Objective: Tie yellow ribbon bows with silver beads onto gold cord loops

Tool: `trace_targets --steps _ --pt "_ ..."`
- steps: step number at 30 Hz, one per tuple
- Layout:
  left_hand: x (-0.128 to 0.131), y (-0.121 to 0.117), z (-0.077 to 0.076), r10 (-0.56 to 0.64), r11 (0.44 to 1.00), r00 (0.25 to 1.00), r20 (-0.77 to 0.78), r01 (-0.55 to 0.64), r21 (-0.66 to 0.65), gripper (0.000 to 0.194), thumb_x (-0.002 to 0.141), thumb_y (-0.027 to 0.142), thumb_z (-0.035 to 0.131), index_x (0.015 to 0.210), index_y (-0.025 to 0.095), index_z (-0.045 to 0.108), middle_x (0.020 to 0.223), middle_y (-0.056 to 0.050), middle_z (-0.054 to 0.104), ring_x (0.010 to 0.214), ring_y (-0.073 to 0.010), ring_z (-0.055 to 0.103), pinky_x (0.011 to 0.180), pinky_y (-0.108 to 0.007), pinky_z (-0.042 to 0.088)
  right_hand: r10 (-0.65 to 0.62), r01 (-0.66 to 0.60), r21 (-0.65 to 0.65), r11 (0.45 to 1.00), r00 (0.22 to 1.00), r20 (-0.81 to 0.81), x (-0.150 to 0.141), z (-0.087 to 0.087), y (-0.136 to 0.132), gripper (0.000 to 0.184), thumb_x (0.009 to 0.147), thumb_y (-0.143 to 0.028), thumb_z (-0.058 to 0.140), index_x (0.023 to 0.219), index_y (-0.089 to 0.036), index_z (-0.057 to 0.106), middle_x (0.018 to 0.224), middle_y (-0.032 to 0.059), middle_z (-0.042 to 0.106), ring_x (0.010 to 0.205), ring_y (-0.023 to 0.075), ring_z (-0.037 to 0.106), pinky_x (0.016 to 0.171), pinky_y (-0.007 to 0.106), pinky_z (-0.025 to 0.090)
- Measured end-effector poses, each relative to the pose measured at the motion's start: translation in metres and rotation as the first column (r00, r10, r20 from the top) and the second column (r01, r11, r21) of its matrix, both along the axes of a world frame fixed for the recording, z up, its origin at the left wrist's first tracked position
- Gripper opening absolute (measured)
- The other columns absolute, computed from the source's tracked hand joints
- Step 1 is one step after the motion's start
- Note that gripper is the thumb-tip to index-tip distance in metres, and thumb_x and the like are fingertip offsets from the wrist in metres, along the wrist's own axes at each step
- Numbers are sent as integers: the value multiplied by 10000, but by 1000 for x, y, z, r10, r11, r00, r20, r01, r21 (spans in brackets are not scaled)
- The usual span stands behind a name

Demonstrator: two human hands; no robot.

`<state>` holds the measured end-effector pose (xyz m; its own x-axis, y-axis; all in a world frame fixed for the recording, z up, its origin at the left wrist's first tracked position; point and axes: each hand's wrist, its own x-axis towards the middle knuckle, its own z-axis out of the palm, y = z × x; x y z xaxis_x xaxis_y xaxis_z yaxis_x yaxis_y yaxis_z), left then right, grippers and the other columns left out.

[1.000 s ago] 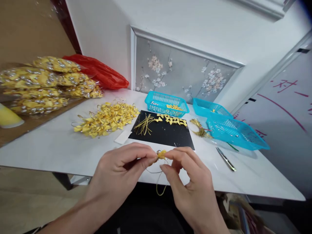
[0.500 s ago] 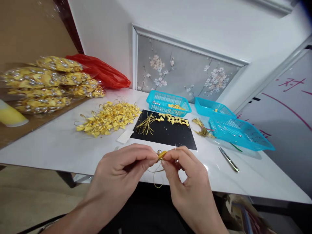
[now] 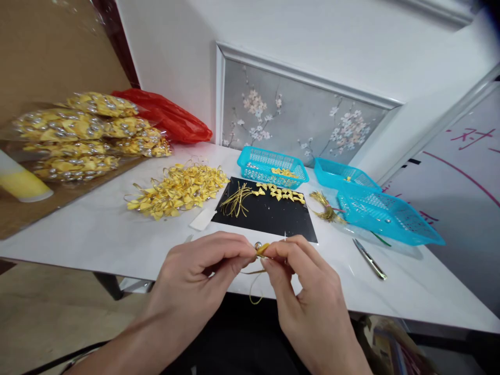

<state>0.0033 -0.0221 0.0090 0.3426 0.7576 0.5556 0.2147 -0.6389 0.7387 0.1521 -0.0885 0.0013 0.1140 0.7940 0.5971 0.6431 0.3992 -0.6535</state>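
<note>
Above the table's front edge, my left hand (image 3: 213,268) and my right hand (image 3: 302,278) pinch one small yellow ribbon bow (image 3: 263,249) between thumbs and index fingertips. A silvery bead (image 3: 258,245) shows at the bow's upper left. Below it hangs a loop of thin gold cord (image 3: 255,294). A thin needle-like piece (image 3: 285,236) sticks up by my right index finger. The fingertips hide much of the bow. Beyond the hands lies a black mat (image 3: 269,216) bearing cut gold cords (image 3: 236,199) and a row of yellow bows (image 3: 283,193).
A heap of beaded yellow bows (image 3: 177,190) lies left of the mat, beside a white tag (image 3: 202,219). Blue baskets (image 3: 273,164) stand behind and right (image 3: 390,216). A cord bundle (image 3: 326,208) and metal snips (image 3: 370,259) lie right. Bagged bows (image 3: 62,125) pile up at far left.
The view has shifted slightly, so the table things appear a little further right. Both hands still pinch the bow, with only a slight change in its tilt.
</note>
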Motion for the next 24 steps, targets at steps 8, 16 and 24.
trace_targets --steps 8,16,24 --pt "0 0 -3 -33 994 998 51 38 -100 165 806 135 682 748 272 753 781 77 767 696 -83 695 664 -106 540 -14 14 67 998 1000 -11 -3 -1 3 168 916 -56 499 838 -153 612 794 10 566 706 90 538 654 198 451" --pt "0 0 -3 -49 988 997 53 56 -142 165 804 131 673 742 262 752 790 71 771 710 -91 696 667 -117 544 -39 37 100 994 999 23 -5 -3 5 176 915 -57 489 824 -148 608 771 17 565 696 104 541 622 221 437" --pt "2 -1 -1 -39 977 997 63 51 -207 136 784 150 681 734 248 762 765 33 773 690 -133 701 630 -170 559 -95 86 110 990 992 80 -6 -5 5 188 923 -73 468 820 -158 600 768 26 569 703 124 537 611 245 425"
